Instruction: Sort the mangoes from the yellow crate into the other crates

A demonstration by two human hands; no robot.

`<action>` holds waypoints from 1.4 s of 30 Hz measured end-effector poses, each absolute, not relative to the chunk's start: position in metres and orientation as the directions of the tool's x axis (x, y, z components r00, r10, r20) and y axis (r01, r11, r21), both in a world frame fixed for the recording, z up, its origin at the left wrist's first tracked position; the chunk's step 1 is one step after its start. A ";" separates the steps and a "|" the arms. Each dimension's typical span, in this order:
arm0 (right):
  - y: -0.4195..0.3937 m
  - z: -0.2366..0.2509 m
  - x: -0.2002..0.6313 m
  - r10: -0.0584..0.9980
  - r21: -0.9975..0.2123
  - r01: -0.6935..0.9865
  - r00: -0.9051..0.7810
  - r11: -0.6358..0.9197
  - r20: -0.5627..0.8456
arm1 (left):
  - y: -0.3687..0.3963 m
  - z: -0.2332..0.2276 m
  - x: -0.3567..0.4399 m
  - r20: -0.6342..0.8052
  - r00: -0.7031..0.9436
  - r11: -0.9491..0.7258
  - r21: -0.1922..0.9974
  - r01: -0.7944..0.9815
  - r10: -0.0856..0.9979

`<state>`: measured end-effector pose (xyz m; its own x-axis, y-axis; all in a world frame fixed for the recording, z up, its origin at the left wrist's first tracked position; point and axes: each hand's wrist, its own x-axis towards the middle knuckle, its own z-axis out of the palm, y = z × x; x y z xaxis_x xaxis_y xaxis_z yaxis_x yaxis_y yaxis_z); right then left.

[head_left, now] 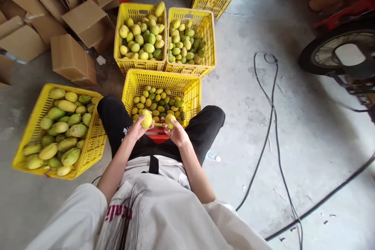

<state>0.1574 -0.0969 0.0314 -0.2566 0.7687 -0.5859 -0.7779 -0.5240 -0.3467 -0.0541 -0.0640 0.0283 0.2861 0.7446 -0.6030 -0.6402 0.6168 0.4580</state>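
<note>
Both hands are gripping fruit, my left hand point(135, 128) a yellow fruit point(146, 118) and my right hand point(177, 133) another fruit point(170, 120), while the crate point(131, 86) just beyond them is sitting half full of unsorted ones.

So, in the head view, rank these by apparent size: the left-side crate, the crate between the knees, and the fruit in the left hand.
1. Left-side crate, though it sits nearer the camera, which may flatter it.
2. Crate between the knees.
3. Fruit in the left hand, smallest by far.
</note>
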 end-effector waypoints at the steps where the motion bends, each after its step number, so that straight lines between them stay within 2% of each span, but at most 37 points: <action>1: -0.093 0.033 0.159 0.777 -0.352 -0.776 -0.265 -0.523 -0.572 | -0.059 0.030 -0.051 -0.612 0.281 0.622 0.461 -0.633 0.740; 5: -0.073 0.032 0.164 0.805 -0.389 -0.778 -0.239 -0.494 -0.544 | -0.039 0.035 -0.038 -0.677 0.281 0.668 0.415 -0.618 0.681; 10: -0.059 0.020 0.165 0.749 -0.357 -0.787 -0.191 -0.503 -0.635 | -0.033 0.040 -0.030 -0.752 0.270 0.658 0.273 -0.702 0.601; 16: -0.061 0.005 0.172 0.712 -0.298 -0.817 -0.183 -0.493 -0.677 | -0.033 0.029 -0.032 -0.781 0.235 0.669 0.288 -0.685 0.578; 21: -0.061 -0.002 0.175 0.736 -0.428 -0.723 -0.161 -0.542 -0.658 | -0.032 0.021 -0.033 -0.738 0.216 0.639 0.352 -0.684 0.639; 25: -0.059 -0.007 0.174 0.754 -0.518 -0.650 -0.130 -0.555 -0.644 | -0.031 0.023 -0.031 -0.738 0.264 0.682 0.342 -0.646 0.620; 28: -0.055 -0.009 0.174 0.737 -0.479 -0.700 -0.100 -0.529 -0.668 | -0.031 0.025 -0.030 -0.758 0.266 0.690 0.313 -0.653 0.596; 33: -0.050 -0.005 0.176 0.723 -0.320 -0.836 -0.125 -0.445 -0.679 | -0.031 0.030 -0.027 -0.790 0.190 0.637 0.300 -0.710 0.583; 42: -0.051 -0.007 0.182 0.689 -0.340 -0.841 -0.053 -0.421 -0.723 | -0.027 0.032 -0.029 -0.788 0.182 0.634 0.310 -0.709 0.589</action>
<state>0.1821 -0.0510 -0.0071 -0.0528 0.6887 -0.7231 -0.8411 -0.4211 -0.3396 -0.0289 -0.0273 0.0323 0.1820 0.5885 -0.7877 -0.7090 0.6336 0.3096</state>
